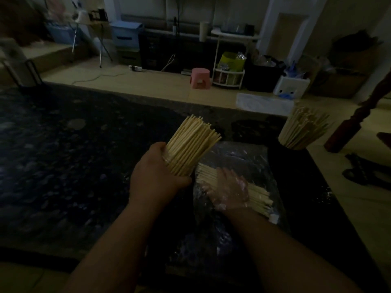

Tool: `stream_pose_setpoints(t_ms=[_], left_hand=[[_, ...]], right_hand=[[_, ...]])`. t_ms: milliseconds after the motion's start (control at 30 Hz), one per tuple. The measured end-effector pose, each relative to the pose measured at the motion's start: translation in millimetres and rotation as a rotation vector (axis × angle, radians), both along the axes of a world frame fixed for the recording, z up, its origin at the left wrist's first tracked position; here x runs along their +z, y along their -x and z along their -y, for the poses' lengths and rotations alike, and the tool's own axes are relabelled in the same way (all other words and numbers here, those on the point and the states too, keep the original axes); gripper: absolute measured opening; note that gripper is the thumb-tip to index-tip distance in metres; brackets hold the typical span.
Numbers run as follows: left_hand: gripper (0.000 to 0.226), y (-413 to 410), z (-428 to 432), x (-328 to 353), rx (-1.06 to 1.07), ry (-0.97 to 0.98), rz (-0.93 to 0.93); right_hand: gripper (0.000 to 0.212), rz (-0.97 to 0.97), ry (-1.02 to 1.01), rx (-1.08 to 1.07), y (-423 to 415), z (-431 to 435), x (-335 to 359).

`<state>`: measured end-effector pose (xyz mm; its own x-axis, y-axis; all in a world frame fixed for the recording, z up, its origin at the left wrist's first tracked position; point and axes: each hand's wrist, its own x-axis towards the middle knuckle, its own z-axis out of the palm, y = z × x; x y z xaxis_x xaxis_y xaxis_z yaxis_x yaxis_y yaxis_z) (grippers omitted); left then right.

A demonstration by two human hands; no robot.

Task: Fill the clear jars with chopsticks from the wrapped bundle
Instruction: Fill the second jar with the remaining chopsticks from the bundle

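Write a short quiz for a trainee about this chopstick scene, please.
1. True or false: the left hand grips the tilted jar of chopsticks.
2. The right hand rests on: A) a plate; B) the loose chopsticks on the wrap; C) a towel.
3. How many jars holding chopsticks are in view?
Key: 1 true; 2 B; 3 two, the tilted jar and the far jar at the right.

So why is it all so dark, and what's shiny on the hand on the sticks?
Head view: dim room light leaves the dark mat murky; the pale chopsticks in the jar stand out; the right hand wears a thin clear glove that catches glare; the wide lens bends the edges.
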<state>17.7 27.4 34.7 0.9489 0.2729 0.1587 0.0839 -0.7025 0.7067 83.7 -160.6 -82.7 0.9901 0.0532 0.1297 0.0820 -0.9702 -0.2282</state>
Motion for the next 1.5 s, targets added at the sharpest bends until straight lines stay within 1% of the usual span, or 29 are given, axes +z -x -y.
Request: stream_pose_setpoints(t_ms=[33,100,167,200,300,333,467,533,567,600,633,667,767,800,867,967,1000,1167,1267,1300,1333,1400,1433,1500], left_hand=[[0.098,-1,0,0,0.000,0.000,-0.001],[0.097,-3,-1,-1,-0.001,-0.006,0.001],[0.096,-4,-2,-2,0.001,-0.013,0.004],[0.096,-4,-4,-2,-0.001,-0.014,0.005],[0.097,-4,-6,-2,0.000,-0.008,0.005],[0.097,-4,-7,-2,0.001,-0.004,0.004],[0.096,-2,-4,-1,-0.003,0.025,0.013],[0.093,0,-2,1,-0.011,0.033,0.023],[0.093,1,-1,1,-0.015,0.031,0.023],[0.093,1,0,2,-0.019,0.028,0.020],[0.094,2,0,2,-0.023,0.026,0.018],[0.095,2,1,3,-0.024,0.026,0.017],[0.095,3,2,4,-0.016,0.021,0.017],[0.096,4,3,5,-0.015,0.018,0.017],[0.097,6,3,6,-0.017,0.019,0.012],[0.097,9,5,7,-0.032,0.020,0.007],[0.097,10,5,7,-0.037,0.015,0.006],[0.096,10,6,4,-0.039,0.005,0.003],[0.098,11,7,5,-0.052,0.007,-0.011],[0.099,11,8,5,-0.050,0.006,-0.017],[0.100,11,8,5,-0.047,0.004,-0.022],[0.100,13,8,5,-0.045,0.003,-0.018],[0.100,13,9,6,-0.044,0.002,-0.014],[0.106,16,10,8,-0.029,0.021,-0.007]], right_hand=[[0.069,-0.077,-0.024,-0.001,-6,-1,7],[0.073,-0.185,-0.049,-0.008,-20,-2,18],[0.074,-0.192,-0.070,-0.014,-27,-1,20],[0.075,-0.195,-0.046,0.004,-27,2,18],[0.092,-0.235,0.127,0.159,-20,11,17],[0.094,-0.261,0.154,0.201,-18,14,18],[0.085,-0.299,0.154,0.258,-5,21,24],[0.088,-0.220,0.133,0.235,6,24,24],[0.083,-0.158,0.112,0.201,13,25,24],[0.070,-0.116,0.103,0.152,19,26,23],[0.054,-0.112,0.128,0.098,25,26,24],[0.044,-0.139,0.153,0.063,29,25,24],[0.044,-0.228,0.150,0.053,35,24,22],[0.036,-0.228,0.135,0.060,37,24,24],[0.025,-0.184,0.097,0.065,38,22,24],[0.019,-0.101,0.058,0.030,43,20,20],[0.019,-0.109,0.054,0.019,44,19,20],[0.030,-0.309,0.154,0.023,33,21,26],[0.045,-0.416,0.193,0.023,30,21,25],[0.045,-0.425,0.188,0.019,30,21,23],[0.042,-0.391,0.173,0.019,31,22,23],[0.031,-0.247,0.147,0.016,36,24,22],[0.031,-0.198,0.134,0.005,40,26,23],[0.042,-0.213,0.167,0.015,50,27,22]])
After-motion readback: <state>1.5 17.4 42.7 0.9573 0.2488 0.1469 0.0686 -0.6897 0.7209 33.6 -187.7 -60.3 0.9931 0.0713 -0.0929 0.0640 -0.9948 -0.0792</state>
